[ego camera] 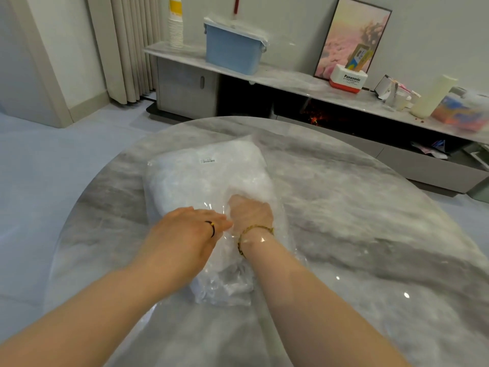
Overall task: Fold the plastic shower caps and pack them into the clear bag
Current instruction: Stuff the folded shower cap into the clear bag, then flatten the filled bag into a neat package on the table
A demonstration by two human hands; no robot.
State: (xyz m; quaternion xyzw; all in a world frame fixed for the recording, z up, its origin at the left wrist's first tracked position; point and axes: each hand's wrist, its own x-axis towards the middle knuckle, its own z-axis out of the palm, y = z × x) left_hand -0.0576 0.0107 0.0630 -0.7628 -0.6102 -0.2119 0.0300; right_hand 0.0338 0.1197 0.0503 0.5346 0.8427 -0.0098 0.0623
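- The clear bag (pixel 211 178) lies on the marble surface (pixel 357 213), packed white with shower caps (pixel 227 284), reaching beyond both sets of fingers.
- The left hand (pixel 185 231) rests on the bag, fingers (pixel 221 221) straight and together, tips beside the right wrist.
- The right hand (pixel 251 211) is inside the bag; its fingers are buried, so I cannot tell their state.

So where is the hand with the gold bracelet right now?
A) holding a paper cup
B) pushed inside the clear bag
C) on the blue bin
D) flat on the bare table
B: the right hand shows through the plastic of the clear bag, which lies over it.
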